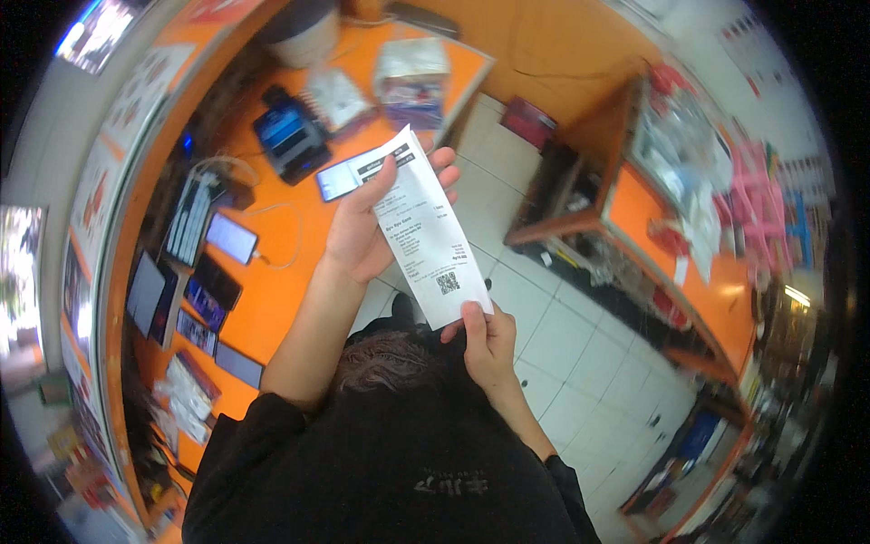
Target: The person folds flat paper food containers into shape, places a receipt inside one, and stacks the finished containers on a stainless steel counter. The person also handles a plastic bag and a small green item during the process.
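A long white printed receipt [424, 238] with a square code near its lower end is stretched between my two hands, tilted in front of my chest. My left hand [361, 231] grips its upper part, thumb on the printed face and fingers behind. At the bottom right corner, my right hand [489, 344] pinches the paper between thumb and fingers. Just left of the receipt's top, partly covered by my left hand, a phone [339, 180] with a lit screen lies on the orange counter [294, 249].
Several phones, including a lit white one [232, 238], and a tablet [188, 218] line the counter's left side. Farther back are a dark payment terminal [288, 136] and a plastic-wrapped stack [412, 77]. An orange table [634, 204] with plastic bags stands right, across the tiled floor [566, 363].
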A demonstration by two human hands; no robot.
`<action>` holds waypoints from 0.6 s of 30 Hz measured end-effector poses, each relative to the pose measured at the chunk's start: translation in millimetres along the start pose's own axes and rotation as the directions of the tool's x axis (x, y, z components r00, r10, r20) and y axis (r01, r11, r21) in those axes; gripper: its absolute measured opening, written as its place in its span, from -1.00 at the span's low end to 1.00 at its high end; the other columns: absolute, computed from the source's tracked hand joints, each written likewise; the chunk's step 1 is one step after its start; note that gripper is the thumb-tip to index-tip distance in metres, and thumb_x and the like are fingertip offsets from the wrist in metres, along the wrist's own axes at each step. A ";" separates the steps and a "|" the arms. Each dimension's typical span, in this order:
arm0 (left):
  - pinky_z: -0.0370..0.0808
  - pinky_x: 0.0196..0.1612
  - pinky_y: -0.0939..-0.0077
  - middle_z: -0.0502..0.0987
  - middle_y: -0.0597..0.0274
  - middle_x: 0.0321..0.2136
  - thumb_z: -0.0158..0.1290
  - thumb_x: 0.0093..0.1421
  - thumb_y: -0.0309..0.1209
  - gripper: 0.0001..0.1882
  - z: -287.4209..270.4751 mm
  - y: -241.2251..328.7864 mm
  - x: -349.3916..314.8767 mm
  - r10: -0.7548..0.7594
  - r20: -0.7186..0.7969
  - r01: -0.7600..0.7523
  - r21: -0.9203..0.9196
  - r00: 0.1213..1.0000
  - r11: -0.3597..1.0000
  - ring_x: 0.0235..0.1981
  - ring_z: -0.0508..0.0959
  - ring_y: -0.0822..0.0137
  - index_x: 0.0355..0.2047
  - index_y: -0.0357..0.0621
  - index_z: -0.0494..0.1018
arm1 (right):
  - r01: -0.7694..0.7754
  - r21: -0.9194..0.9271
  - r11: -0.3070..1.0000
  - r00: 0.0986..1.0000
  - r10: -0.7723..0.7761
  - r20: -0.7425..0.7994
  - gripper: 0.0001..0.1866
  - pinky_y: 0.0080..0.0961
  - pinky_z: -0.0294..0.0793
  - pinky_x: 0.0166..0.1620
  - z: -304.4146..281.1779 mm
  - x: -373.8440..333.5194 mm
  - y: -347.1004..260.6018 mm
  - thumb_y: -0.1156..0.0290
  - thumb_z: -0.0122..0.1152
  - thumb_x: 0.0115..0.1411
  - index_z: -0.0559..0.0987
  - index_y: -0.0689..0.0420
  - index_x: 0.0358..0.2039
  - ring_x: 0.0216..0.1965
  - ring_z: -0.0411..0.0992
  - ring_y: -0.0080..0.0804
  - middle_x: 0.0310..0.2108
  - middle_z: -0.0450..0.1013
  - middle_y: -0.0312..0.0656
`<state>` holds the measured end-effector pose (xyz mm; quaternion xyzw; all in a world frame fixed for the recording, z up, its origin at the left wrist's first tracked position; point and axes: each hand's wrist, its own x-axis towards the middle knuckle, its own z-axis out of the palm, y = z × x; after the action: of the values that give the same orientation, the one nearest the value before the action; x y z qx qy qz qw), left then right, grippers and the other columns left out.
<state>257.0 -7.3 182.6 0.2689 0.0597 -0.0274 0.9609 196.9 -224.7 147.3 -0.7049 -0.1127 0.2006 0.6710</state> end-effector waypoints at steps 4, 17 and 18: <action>0.33 0.32 0.10 0.33 -0.04 0.26 -0.21 0.47 -0.11 -0.43 46.5 -57.9 21.9 -0.174 0.073 0.169 0.074 0.982 0.983 0.26 0.39 0.08 0.33 -0.21 0.12 | 0.095 0.018 0.995 0.968 -0.089 -0.234 -0.57 -0.53 0.43 -0.39 -42.8 -43.7 8.6 0.26 -0.18 0.48 0.56 0.37 -0.19 -0.53 0.48 -0.49 -0.56 0.54 -0.18; 0.38 0.28 0.03 0.37 -0.04 0.23 -0.15 0.45 -0.13 -0.44 259.2 -446.0 53.5 -0.592 0.397 0.521 0.281 0.702 0.806 0.21 0.44 0.07 0.32 -0.20 0.16 | 0.092 -0.069 0.993 0.573 -0.109 -0.812 -0.66 -0.55 0.47 -0.43 -333.2 -263.8 58.1 0.32 -0.01 0.43 0.56 0.29 -0.39 -0.56 0.51 -0.49 -0.59 0.52 -0.16; 0.37 0.28 0.02 0.36 -0.05 0.23 -0.15 0.45 -0.13 -0.44 285.2 -489.2 53.0 -0.626 0.377 0.529 0.336 0.682 0.779 0.21 0.44 0.07 0.32 -0.21 0.17 | 0.093 -0.062 0.994 0.527 -0.102 -0.844 -0.67 -0.54 0.46 -0.44 -365.5 -286.9 62.9 0.32 -0.01 0.43 0.56 0.29 -0.38 -0.56 0.51 -0.48 -0.59 0.53 -0.16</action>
<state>296.6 -574.5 166.5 0.3161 -0.0952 -0.4006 0.8547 92.0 -681.4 129.7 -0.7094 0.1857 -0.2034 0.6488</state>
